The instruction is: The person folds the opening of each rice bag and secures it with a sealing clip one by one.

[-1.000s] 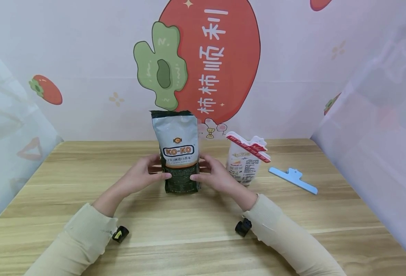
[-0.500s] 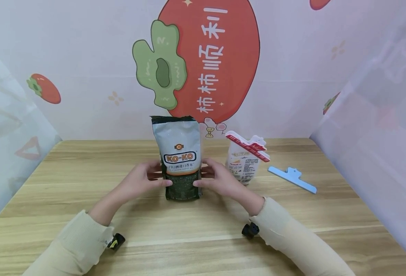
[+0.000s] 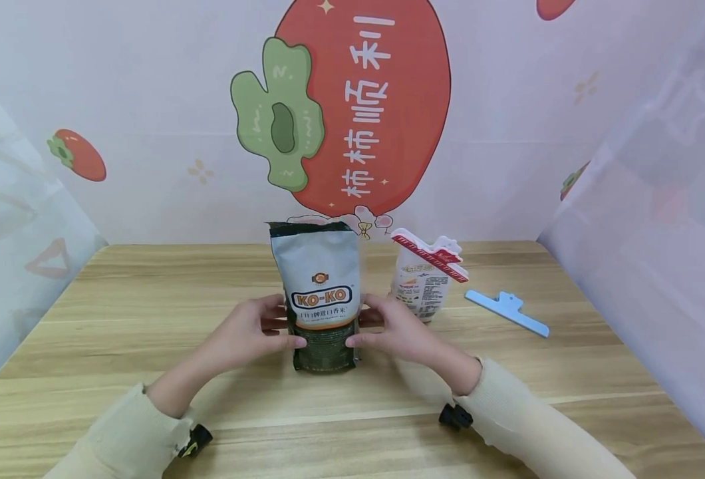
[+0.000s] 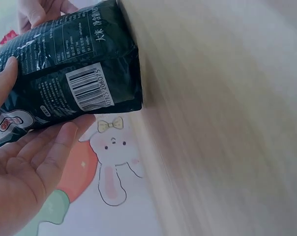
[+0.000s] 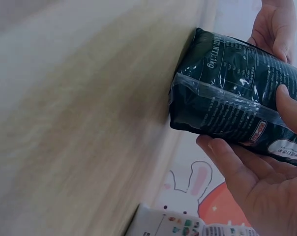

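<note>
A bag of rice (image 3: 322, 286), white above and dark green below with a KO-KO label, stands upright near the middle of the wooden table. My left hand (image 3: 251, 332) grips its left side, thumb on the front and fingers reaching round behind. On the opposite side my right hand (image 3: 397, 329) holds it the same way. The left wrist view shows the bag's barcode side (image 4: 89, 86) between the left thumb and fingers, its base right at the tabletop. In the right wrist view a clear seam strip (image 5: 222, 93) runs along the other side.
Behind my right hand stands a smaller white printed bag (image 3: 421, 286), a red-and-white clip (image 3: 433, 256) across its top. A light blue clip (image 3: 508, 311) lies farther right on the wooden table (image 3: 149, 286). A printed cloth backdrop (image 3: 167, 100) rises at the table's back edge.
Both hands have brought the rice bag toward me and slightly right, keeping hold of its sides. The white bag and both clips stay where they were.
</note>
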Motion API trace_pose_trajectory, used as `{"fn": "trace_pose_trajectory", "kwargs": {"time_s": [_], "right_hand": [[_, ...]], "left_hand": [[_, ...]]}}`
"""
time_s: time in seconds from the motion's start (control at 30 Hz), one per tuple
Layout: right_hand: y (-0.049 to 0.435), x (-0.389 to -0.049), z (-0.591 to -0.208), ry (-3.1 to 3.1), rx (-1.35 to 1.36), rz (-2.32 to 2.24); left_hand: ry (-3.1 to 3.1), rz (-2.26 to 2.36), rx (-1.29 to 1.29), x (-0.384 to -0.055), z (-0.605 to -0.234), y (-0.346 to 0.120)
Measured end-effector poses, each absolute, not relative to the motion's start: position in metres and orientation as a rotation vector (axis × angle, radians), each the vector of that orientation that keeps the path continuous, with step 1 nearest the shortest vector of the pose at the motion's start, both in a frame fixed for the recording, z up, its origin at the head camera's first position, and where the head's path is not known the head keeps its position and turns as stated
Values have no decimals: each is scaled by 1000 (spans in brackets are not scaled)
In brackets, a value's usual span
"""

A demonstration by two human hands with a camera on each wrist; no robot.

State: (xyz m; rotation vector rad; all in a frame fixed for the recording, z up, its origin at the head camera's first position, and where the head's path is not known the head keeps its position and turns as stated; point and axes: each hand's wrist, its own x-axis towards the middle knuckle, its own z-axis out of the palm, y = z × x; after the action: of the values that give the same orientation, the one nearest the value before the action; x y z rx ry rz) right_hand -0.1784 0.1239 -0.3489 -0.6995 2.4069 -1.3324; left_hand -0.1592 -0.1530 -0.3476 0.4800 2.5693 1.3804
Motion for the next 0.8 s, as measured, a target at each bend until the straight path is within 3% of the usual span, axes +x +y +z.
{"fn": "trace_pose_trajectory", "kwargs": {"time_s": [0.8], "right_hand": [[152, -139, -348, 2325, -761, -1321]], "left_hand": [[2506, 1337, 528, -120, -340, -135]]}}
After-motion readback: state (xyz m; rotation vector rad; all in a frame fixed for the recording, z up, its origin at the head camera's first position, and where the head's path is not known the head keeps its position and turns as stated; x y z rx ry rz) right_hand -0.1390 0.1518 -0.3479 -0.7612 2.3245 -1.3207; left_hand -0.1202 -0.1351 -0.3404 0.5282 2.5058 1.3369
